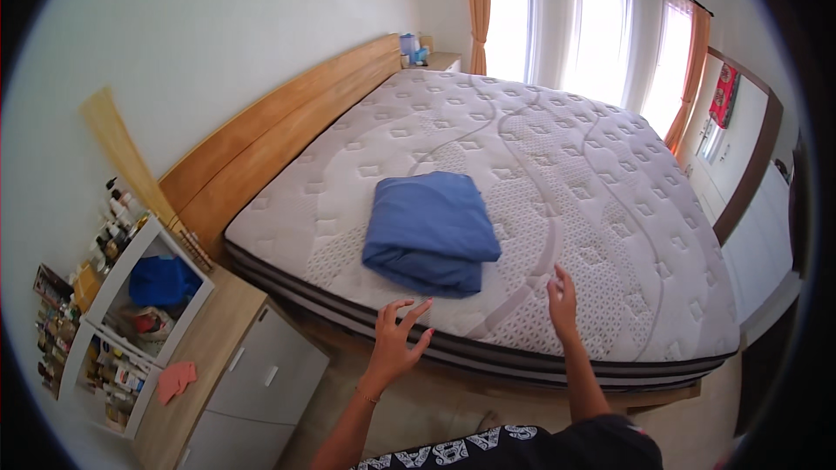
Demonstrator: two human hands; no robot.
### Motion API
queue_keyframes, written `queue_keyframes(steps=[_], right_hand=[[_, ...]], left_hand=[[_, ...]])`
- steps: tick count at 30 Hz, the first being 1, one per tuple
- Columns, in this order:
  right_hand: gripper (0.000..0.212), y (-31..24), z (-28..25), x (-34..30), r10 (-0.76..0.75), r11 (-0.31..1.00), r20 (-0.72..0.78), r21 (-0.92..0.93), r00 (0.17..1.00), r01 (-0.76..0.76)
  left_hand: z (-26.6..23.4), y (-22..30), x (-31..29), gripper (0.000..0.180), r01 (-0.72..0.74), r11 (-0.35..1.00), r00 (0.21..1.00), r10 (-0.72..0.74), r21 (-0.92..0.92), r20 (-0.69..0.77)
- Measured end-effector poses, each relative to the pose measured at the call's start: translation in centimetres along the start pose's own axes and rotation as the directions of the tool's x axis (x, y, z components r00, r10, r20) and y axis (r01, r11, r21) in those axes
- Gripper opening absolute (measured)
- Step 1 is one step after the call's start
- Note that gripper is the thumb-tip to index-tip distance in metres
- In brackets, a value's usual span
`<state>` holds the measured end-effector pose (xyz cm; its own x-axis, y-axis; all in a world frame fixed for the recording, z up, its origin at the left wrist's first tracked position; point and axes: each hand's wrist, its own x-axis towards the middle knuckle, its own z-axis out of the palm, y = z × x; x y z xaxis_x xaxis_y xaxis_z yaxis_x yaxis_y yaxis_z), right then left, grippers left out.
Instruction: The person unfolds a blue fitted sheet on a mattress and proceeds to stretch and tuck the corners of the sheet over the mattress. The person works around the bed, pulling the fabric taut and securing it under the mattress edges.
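A folded blue cloth point(427, 226), perhaps a bed sheet, lies as a thick bundle on the bare patterned mattress point(566, 183), toward its near left part. My left hand point(401, 337) hovers by the mattress's near edge, just below the bundle, fingers spread and holding nothing. To the right, above the near part of the mattress, my right hand point(562, 300) is raised with its fingers apart, also holding nothing. A visible gap separates both hands from the blue cloth.
A wooden headboard point(287, 122) runs along the left wall. At the near left stands a cabinet with grey drawers point(252, 374), carrying a pink cloth point(177, 381), bottles and a white-framed shelf unit point(148, 296). Orange curtains point(479, 9) flank the bright windows; a mirror point(731, 139) stands right.
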<state>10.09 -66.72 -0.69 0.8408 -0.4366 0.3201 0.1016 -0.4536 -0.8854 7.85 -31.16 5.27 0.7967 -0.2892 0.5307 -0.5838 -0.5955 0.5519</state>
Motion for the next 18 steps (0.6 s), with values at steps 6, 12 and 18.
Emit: queue_keyframes(steps=[6,12,18], right_hand=[[0.039,4.2,-4.2,-3.8,-0.111,0.952,0.018,-0.285,0.994,0.111],[0.041,6.0,-2.0,-4.1,-0.282,0.75,0.323,-0.513,0.903,0.418],[0.043,5.0,-3.9,-2.4,-0.281,0.758,0.393,-0.469,0.876,0.454]], left_hand=[[6.3,2.5,9.9,0.071,-0.121,0.978,0.992,0.112,0.17,0.062],[12.1,-0.3,15.2,0.083,0.022,0.814,0.979,-0.135,0.58,0.152],[16.1,-5.2,16.5,0.058,0.083,0.871,0.99,-0.127,0.484,0.06]])
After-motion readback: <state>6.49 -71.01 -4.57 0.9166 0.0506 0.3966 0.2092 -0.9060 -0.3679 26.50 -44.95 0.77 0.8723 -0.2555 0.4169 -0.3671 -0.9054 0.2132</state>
